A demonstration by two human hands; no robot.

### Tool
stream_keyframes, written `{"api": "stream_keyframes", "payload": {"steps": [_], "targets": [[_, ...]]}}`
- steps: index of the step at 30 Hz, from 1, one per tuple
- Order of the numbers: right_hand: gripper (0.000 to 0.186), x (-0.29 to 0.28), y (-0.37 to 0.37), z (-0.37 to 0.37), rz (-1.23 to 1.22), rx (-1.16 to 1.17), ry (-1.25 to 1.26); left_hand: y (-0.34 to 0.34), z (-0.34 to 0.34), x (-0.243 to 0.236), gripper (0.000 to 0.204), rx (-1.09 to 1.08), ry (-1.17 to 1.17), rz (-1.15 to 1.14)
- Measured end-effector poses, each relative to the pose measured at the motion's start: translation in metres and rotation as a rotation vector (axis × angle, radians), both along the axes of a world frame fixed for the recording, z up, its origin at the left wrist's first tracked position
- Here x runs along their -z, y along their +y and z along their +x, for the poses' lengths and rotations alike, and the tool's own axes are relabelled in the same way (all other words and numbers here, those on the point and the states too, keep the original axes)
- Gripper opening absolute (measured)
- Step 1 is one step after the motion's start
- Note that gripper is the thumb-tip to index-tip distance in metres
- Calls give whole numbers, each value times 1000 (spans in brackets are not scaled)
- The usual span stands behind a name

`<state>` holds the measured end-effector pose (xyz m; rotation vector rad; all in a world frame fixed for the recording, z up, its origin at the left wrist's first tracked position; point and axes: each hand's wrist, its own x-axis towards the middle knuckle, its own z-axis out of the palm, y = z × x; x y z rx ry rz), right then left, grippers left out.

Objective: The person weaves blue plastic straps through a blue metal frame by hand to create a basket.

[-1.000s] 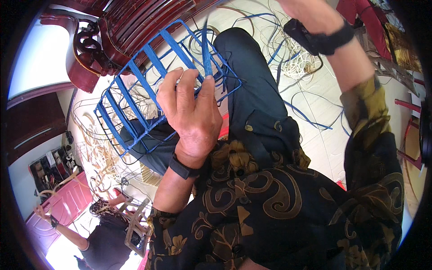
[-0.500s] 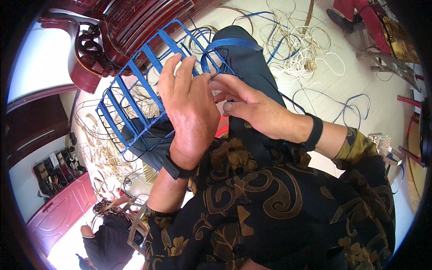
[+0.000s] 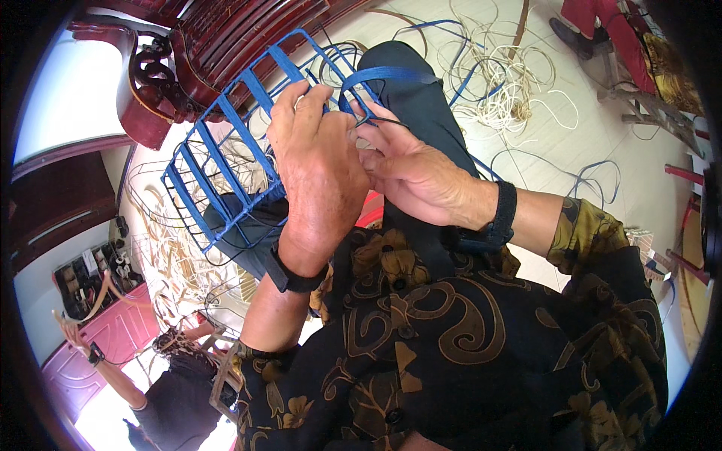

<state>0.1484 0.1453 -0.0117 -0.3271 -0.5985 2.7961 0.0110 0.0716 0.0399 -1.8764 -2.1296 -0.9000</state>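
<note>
A wire frame [image 3: 242, 139] wrapped with blue strips rests tilted across my lap, its rungs running side by side. My left hand [image 3: 320, 169] is closed at its near right edge, fingers bent over the bars and thumb hidden. Close against it, my right hand [image 3: 425, 169] has its fingers curled by the frame's corner; what its fingertips grip is hidden. From that corner a blue strip [image 3: 395, 73] loops up and lies across my right knee.
A carved dark red wooden bench [image 3: 203, 64] stands beyond the frame. Tangled pale cord [image 3: 519, 94] and blue strips lie on the tiled floor. At lower left, another person [image 3: 180, 395] raises an arm with a long pale strip. More pale strips [image 3: 177, 252] lie beside my left leg.
My right hand has turned and its fingers have shifted up toward the frame's corner. My left hand stays at the frame. The other person's arm has come up at lower left.
</note>
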Motion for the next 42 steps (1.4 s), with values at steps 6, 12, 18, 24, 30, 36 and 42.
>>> {"api": "stream_keyframes", "payload": {"steps": [6, 12, 18, 24, 30, 36, 42], "targets": [[91, -3, -3, 4, -51, 16, -5, -1, 1, 2, 11, -14, -16, -6], [67, 9, -5, 6, 24, 26, -36, -1, 1, 2, 12, -13, -41, 0], [36, 9, -1, 1, 591, 39, -373, -2, -2, -1, 20, 18, -35, -29], [20, -8, 10, 27, 997, 46, -612, -5, -4, -1, 20, 39, -85, -16], [18, -35, 41, 72, 959, 5, -480, -9, -8, -6, 29, 98, -90, -23], [24, -62, 57, 121, 1092, -12, -349, -10, -7, -9, 24, 41, -140, -21], [36, -77, 64, 213, 962, 267, -192, -12, -4, 4, 23, 47, -70, 48]]}}
